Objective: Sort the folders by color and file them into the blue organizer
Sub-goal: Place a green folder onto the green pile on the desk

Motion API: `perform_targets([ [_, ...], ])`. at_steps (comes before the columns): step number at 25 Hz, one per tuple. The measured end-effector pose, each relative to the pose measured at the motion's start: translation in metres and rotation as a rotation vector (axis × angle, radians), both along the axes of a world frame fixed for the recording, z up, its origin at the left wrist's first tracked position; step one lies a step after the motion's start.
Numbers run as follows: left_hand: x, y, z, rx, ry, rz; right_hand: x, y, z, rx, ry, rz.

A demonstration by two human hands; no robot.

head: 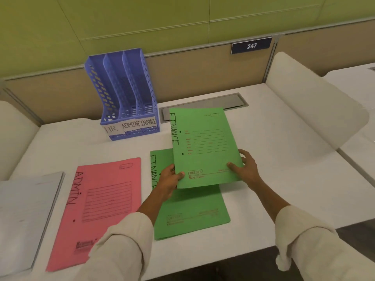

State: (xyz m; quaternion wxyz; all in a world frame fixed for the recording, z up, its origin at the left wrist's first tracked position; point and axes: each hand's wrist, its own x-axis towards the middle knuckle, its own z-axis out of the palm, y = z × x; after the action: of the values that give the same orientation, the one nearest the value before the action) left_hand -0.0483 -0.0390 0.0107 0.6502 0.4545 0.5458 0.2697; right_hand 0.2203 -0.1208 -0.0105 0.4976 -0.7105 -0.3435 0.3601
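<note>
Over on the far left of the desk [274,122] lay a grey folder [24,216], flat and partly out of frame, and just beside it the pink folder [97,211] marked ADMIN, also flat, its long side running away from me. Neither was touched. Behind them, well back against the partition, stood the blue organizer [123,92], three upright slots, all of them looking empty from where I stood, with paper labels across the front reading HR, ADMIN, FINANCE from left to right.

Then my left hand [170,179]: thumb on top, fingers curled underneath, pinching the near left corner of the lifted green folder [203,147]. That folder, lettered FINANCE down its spine edge, was up off the desk and tilted, its long axis pointing away from me and leaning slightly left at the top. Beneath it a second green folder [188,216] rested flat on the desk, same lettering, partly covered by the raised one.

My right hand [245,169] had the lower right edge, thumb pressed on the face, the other fingers spread behind, so both hands were closed on that one folder.

What mattered, I reckoned: the FINANCE slot was the rightmost one, and it lay up and to the left of the folder's far edge. My left hand was the nearer one to it. The folder would want turning on edge, spine leading, to slip between those dividers.
</note>
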Motion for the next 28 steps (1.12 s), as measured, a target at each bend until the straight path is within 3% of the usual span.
perform_targets([
  [4, -0.076, -0.034, -0.014, 0.185, 0.18, -0.011, -0.065, -0.027, -0.016, 0.016, -0.027, 0.054],
  [10, -0.135, -0.088, -0.026, 0.239, 0.299, 0.01, -0.126, -0.065, -0.029, -0.059, -0.176, 0.071],
  [15, -0.144, -0.106, -0.03, 0.377, 0.483, -0.06, -0.145, -0.079, -0.026, -0.104, -0.281, 0.057],
  [22, -0.129, -0.106, -0.03, 0.459, 0.552, -0.104, -0.141, -0.082, -0.023, -0.193, -0.387, 0.021],
  [28, -0.121, -0.107, -0.035, 0.518, 0.806, -0.201, -0.146, -0.068, -0.017, -0.497, -0.73, 0.201],
])
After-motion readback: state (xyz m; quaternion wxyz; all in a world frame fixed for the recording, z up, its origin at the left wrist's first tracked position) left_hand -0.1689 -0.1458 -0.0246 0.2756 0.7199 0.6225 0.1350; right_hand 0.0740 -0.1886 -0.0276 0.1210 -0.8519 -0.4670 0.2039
